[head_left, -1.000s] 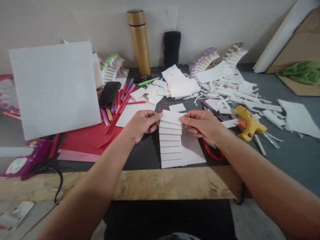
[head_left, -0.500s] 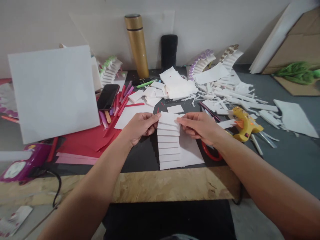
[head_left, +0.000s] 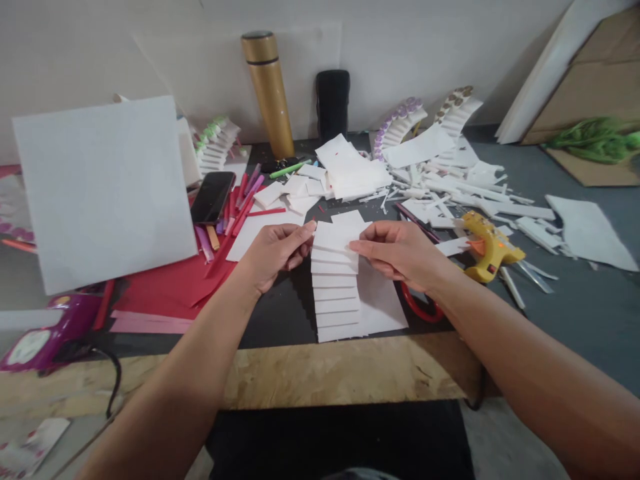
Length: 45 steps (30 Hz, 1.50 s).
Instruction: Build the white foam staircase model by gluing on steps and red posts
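Note:
A small white model staircase, built from overlapping foam-board steps, stands on a white base sheet near the table's front edge. Its top step is pinched at both sides. My left hand is closed on the left edge of that step, thumb uppermost. From the right, my right hand grips the opposite edge between thumb and fingers. A loose white piece lies just behind the top step. The undersides of the steps are hidden.
A yellow glue gun and red-handled scissors lie right. White scraps spread behind. At left are a phone, red sheets and an upright white board. A gold flask stands at the back.
Both hands stay on the top step, which sits slightly differently between the fingers. The whole view has shifted a little; the other things lie as before.

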Each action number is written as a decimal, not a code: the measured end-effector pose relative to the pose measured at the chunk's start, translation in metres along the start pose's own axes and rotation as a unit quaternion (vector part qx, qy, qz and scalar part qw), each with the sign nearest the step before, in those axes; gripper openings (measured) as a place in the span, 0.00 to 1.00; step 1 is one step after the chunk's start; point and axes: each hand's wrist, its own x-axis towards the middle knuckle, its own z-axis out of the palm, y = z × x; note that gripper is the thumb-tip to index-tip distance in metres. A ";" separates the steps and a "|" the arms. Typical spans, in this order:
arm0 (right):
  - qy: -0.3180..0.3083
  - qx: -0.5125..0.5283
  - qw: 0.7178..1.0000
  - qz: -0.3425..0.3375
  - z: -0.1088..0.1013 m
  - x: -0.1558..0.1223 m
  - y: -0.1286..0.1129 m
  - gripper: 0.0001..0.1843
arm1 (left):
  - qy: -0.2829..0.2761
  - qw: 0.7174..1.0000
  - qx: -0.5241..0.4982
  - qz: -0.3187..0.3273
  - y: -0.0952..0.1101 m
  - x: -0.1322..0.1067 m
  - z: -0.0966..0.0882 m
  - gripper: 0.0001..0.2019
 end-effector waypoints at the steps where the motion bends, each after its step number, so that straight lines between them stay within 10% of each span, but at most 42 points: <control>1: 0.003 -0.001 1.000 0.007 0.000 0.000 0.001 0.21 | 0.000 1.000 0.000 -0.002 -0.001 0.000 0.000 0.23; 21: 0.010 -0.035 0.999 0.024 -0.001 0.005 0.005 0.22 | 0.036 0.997 0.071 -0.024 -0.002 -0.003 0.008 0.18; 25: 0.076 -0.036 0.996 -0.028 -0.005 0.006 0.004 0.24 | 0.123 0.990 0.062 0.030 -0.001 0.001 -0.003 0.14; 32: 0.126 0.049 0.988 -0.076 -0.005 0.009 0.000 0.18 | 0.292 0.898 0.291 0.153 0.022 0.029 -0.049 0.08; 37: 0.120 0.053 0.989 -0.075 -0.007 0.009 -0.001 0.14 | 0.244 0.796 0.551 0.059 0.046 0.062 -0.066 0.14; 45: 0.112 0.057 0.990 -0.066 -0.008 0.009 0.000 0.13 | 0.184 0.771 0.609 0.040 0.032 0.084 -0.070 0.22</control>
